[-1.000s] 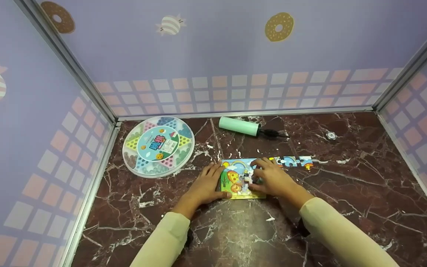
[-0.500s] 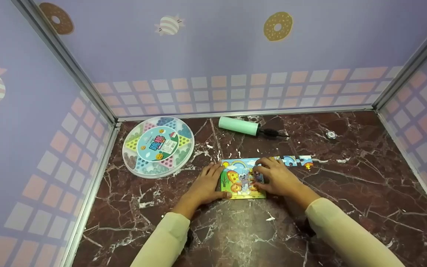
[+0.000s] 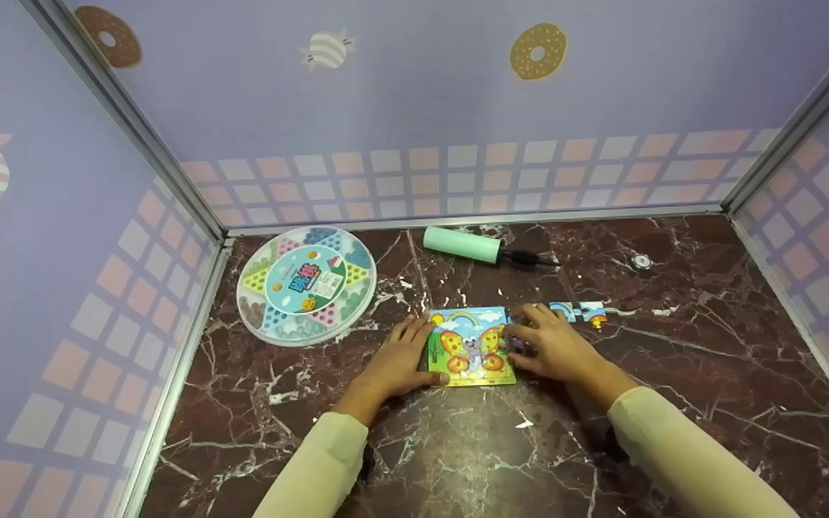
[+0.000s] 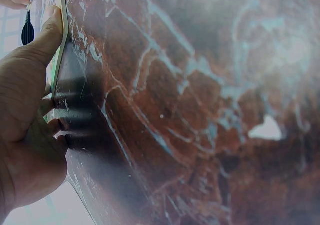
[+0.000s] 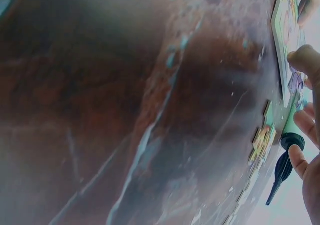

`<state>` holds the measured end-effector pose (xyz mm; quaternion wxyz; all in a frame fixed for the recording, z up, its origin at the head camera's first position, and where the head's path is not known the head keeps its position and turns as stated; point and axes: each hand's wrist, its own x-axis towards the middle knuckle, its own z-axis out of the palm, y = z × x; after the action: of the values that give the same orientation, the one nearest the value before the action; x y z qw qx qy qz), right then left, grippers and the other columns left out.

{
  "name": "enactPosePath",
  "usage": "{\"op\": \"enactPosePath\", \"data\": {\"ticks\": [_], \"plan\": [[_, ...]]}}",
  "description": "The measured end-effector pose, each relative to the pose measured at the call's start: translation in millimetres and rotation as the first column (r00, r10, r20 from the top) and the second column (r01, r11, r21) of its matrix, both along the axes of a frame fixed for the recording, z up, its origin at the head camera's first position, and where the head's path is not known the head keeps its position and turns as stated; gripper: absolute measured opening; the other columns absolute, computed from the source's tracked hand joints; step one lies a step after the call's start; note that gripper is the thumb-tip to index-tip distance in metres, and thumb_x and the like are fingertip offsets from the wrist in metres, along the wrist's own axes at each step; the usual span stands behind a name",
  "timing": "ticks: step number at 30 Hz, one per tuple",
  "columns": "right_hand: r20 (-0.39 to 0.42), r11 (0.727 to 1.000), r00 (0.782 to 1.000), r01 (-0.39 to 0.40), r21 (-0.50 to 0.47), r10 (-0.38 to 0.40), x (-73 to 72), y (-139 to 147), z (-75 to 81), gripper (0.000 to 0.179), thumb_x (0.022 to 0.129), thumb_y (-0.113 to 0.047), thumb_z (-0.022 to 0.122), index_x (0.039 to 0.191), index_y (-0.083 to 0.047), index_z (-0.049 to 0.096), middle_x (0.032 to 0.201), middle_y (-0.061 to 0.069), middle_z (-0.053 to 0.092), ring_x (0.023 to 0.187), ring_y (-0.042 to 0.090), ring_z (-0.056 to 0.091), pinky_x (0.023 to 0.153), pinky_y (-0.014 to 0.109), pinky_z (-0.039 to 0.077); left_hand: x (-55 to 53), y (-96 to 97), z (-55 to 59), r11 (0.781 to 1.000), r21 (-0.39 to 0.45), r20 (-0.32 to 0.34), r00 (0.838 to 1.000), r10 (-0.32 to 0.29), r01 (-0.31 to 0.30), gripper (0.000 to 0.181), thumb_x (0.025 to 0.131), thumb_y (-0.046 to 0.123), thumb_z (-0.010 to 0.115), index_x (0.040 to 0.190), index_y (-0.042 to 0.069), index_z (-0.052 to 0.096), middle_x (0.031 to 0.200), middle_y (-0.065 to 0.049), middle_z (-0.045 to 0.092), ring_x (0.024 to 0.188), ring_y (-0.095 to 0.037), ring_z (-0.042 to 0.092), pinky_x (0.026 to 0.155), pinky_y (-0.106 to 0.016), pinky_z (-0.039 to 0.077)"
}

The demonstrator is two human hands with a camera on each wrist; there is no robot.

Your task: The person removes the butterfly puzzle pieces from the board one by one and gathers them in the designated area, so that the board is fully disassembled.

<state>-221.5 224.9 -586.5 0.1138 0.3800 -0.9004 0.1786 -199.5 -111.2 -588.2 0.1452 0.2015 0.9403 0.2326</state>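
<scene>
A flat jigsaw board (image 3: 473, 360) printed with a winged cartoon mouse and a rainbow lies on the dark marbled table. My left hand (image 3: 399, 360) rests along its left edge; the thumb (image 4: 52, 27) lies on the near left corner in the left wrist view. Just off the board's right edge, my right hand (image 3: 551, 344) pinches a small purplish jigsaw piece (image 5: 296, 81), mostly hidden by the fingers. Loose jigsaw pieces (image 3: 593, 311) with blue and orange parts lie in a row beyond the right hand, some of them behind it.
A round Chinese checkers set (image 3: 306, 285) in a clear case lies at the left. A mint green hand pump (image 3: 463, 244) with a black nozzle lies at the back. A small round disc (image 3: 642, 262) sits at the back right. Patterned walls (image 3: 450, 93) enclose the table.
My right hand has moved right across the board to its edge with the jigsaw piece, uncovering the printed mouse. My left hand has stayed in place.
</scene>
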Motion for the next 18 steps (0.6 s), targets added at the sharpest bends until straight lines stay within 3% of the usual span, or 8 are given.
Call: {"op": "enactPosePath", "data": {"ticks": [9,18], "plan": [[0.003,0.999,0.999,0.032,0.017,-0.032,2.8,16.2,0.1,0.040,0.091,-0.030,0.090,0.127,-0.016,0.081,0.138,0.019,0.068,0.125,0.042,0.067,0.101,0.076,0.055,0.8,0.7,2.9,1.000,0.004,0.002,1.000,0.005,-0.005,0.106,0.095,0.059,0.082,0.175,0.011,0.032,0.186,-0.011,0.021,0.172,-0.044,0.018,0.136,-0.066,0.028],[0.005,0.999,0.999,0.044,0.011,-0.044,4.4,34.0,-0.9,0.039,0.089,-0.026,0.092,0.125,-0.014,0.080,0.133,0.017,0.069,0.119,0.041,0.068,0.099,0.072,0.055,-0.8,1.5,1.0,1.000,-0.012,0.003,1.000,0.010,-0.010,0.107,0.094,0.060,0.082,0.175,0.012,0.031,0.186,-0.010,0.020,0.171,-0.044,0.019,0.136,-0.066,0.028]]}}
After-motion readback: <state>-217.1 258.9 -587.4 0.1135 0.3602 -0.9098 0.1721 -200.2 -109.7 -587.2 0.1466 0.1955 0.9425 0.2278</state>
